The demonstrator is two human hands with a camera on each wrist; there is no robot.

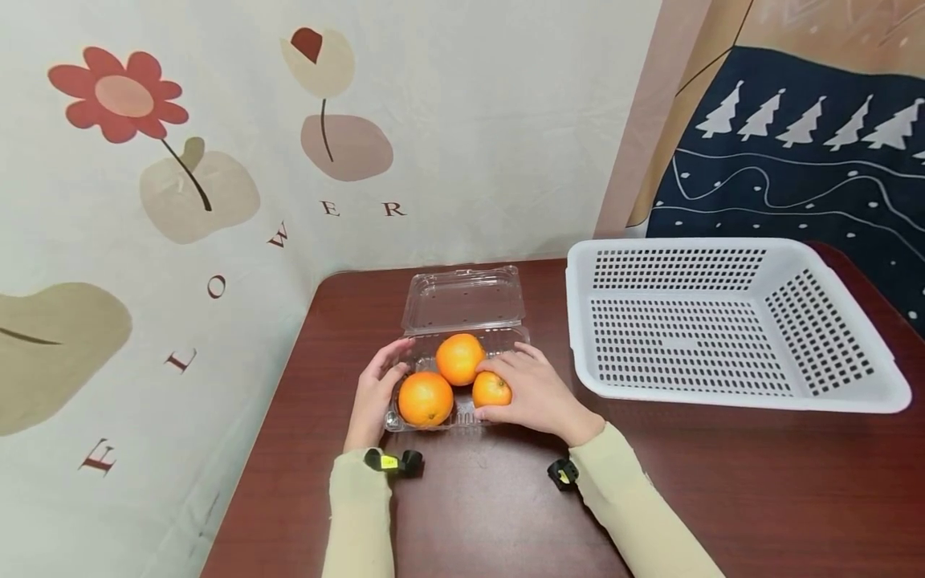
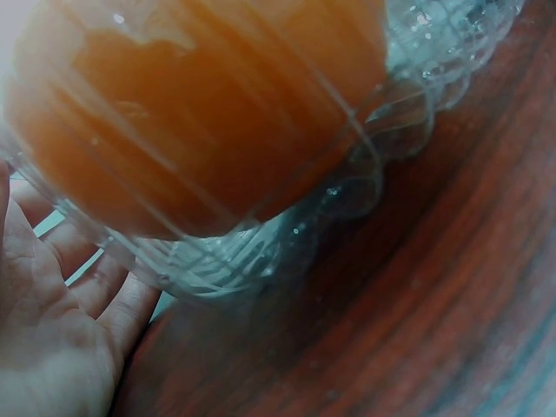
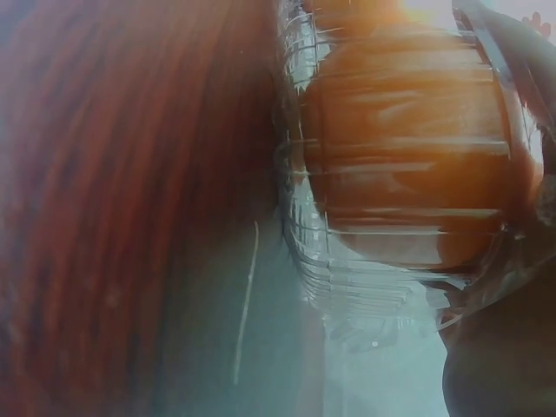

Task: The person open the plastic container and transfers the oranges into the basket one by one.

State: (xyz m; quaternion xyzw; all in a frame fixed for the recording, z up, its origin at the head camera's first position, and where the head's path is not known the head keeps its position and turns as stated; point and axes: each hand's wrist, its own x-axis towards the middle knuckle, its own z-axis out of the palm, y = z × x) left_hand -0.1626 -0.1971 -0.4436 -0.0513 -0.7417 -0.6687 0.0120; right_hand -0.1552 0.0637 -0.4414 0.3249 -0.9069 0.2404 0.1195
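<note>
A clear plastic clamshell container (image 1: 466, 417) lies on the table with its lid (image 1: 465, 299) folded back away from me. Two oranges, a left one (image 1: 425, 399) and a back one (image 1: 460, 360), rest inside it. My right hand (image 1: 531, 393) grips a third, smaller-looking orange (image 1: 492, 389) at the container's right end, thumb on its near side and fingers over the top. At the left end, my left hand (image 1: 373, 397) rests along the container wall beside the left orange. The left wrist view shows its fingers (image 2: 95, 282) extended against the outside of the clear plastic.
A white perforated basket (image 1: 672, 341) stands on the right of the dark red wooden table (image 1: 491, 514). Behind the table hangs a pale cloth (image 1: 462, 96) printed with flowers and letters. A dark blue panel with white trees (image 1: 795, 160) is behind the basket.
</note>
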